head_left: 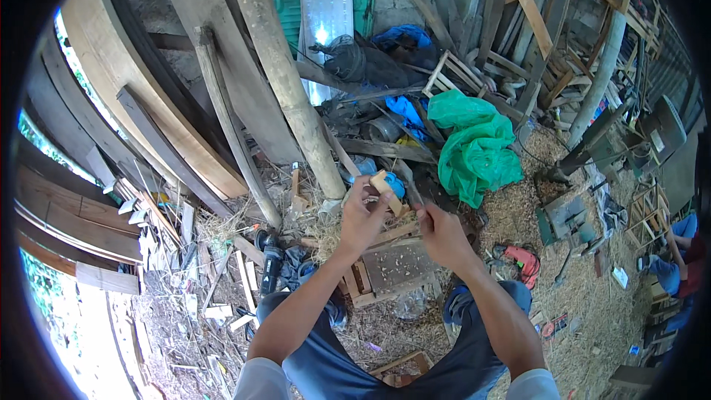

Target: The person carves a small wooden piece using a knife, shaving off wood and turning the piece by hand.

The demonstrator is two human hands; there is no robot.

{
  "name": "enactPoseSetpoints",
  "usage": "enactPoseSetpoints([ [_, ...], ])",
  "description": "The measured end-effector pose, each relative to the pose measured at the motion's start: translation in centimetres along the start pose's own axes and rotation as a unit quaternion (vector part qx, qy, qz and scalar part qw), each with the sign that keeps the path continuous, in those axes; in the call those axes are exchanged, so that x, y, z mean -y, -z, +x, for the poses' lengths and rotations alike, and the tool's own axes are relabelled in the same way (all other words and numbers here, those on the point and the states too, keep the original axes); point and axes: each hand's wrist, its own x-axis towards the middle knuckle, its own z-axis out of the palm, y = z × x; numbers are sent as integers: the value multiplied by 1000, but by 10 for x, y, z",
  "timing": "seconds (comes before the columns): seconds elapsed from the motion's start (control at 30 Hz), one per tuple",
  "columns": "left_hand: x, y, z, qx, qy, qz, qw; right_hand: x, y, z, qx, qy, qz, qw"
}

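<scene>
My left hand is closed round a small block of pale wood, raised over a low wooden stool or box between my knees. Just to the right, my right hand is closed on a thin tool. Its narrow grey end points up beside the block; the handle is hidden in my fingers, so I cannot tell whether it is a knife or a chisel. Whether the tool touches the wood is not clear. Wood chips are scattered over the top of the stool.
A dark power tool lies left of the stool, a red power tool to the right. A green plastic sheet is heaped ahead. A thick pole and planks lean at left. Another person sits far right.
</scene>
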Motion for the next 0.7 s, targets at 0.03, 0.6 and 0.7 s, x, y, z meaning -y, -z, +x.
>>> enactPoseSetpoints([
  [0.03, 7, 6, 0, -1, 2, 38, 999, 1, -2, -2, 0, -4, 4, 1000],
  [0.6, 136, 15, -53, 123, 204, 197, 951, -50, -61, -90, 214, -4, -272, 938],
  [0.7, 148, 25, -56, 115, 162, 255, 946, -34, -56, -84, 231, 12, -288, 929],
])
